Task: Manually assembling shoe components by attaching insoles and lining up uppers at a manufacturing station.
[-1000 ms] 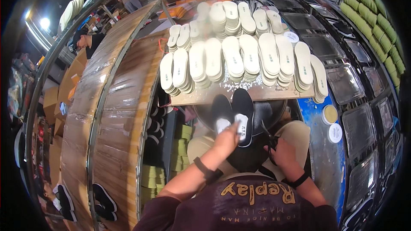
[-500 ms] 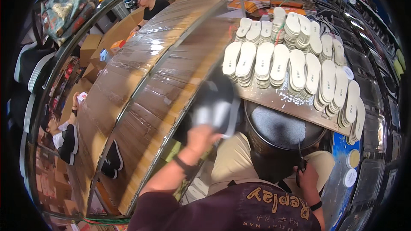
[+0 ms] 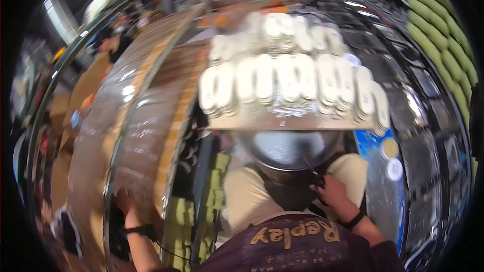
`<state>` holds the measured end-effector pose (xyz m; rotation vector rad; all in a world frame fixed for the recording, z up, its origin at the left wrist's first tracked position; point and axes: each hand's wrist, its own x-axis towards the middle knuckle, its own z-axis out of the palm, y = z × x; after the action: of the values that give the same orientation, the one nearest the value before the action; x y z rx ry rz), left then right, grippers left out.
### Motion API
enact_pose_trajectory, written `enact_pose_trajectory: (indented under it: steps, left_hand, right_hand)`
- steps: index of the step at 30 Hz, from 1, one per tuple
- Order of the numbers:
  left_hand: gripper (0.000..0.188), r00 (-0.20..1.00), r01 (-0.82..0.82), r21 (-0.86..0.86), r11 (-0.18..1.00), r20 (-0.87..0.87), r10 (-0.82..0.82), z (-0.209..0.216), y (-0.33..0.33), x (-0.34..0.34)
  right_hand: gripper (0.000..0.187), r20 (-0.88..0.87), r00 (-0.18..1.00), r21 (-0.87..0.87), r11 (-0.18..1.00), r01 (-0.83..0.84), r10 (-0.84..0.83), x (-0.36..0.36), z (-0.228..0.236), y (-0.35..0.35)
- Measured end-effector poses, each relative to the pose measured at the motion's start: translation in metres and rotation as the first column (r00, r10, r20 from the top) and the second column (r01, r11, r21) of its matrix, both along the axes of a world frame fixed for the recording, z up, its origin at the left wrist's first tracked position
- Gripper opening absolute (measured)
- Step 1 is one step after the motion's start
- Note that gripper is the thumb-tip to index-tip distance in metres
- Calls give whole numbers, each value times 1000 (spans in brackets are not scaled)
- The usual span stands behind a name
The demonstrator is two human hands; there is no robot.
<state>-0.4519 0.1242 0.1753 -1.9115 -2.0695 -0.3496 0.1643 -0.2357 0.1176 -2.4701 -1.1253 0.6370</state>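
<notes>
My left hand [image 3: 127, 204] is down at the left, over the plastic-wrapped brown shelf [image 3: 146, 121]. Motion smears its fingers, so whether it holds anything cannot be told. Just beneath it lies a dark shape [image 3: 118, 229], possibly a shoe. My right hand [image 3: 331, 191] rests by my right knee, closed on the black handles of what look like scissors [image 3: 318, 182]; their tip points up toward a basin. That round black basin [image 3: 282, 167] stands between my knees, with a pale grey inside. Beyond it, several stacks of white insoles [image 3: 264, 78] stand in rows on a brown board [image 3: 252, 122].
Two round lids [image 3: 394, 170] lie on a blue surface [image 3: 370, 143] to the right, beside black trays [image 3: 418, 156]. Green bundles [image 3: 438, 35] are piled at far right. Yellow-green pieces [image 3: 181, 216] are stacked below the shelf. A blurred person [image 3: 113, 43] is at far left.
My left hand has swung left and down from the basin's side to the shelf; the blurred dark shoes it carried no longer show there. The view has turned right. My right hand keeps its grip.
</notes>
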Motion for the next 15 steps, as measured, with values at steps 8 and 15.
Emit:
enact_pose_trajectory:
  steps: [8,15]
  left_hand:
    - [29,616,779,-56,625,260,-744,-89,-56,333]
    - [36,186,981,-114,158,311,-932,-162,-127,453]
  right_hand:
    - [20,110,980,262,956,130,-164,44,4,-51]
    - [13,360,656,234,745,624,-663,120,5,-230]
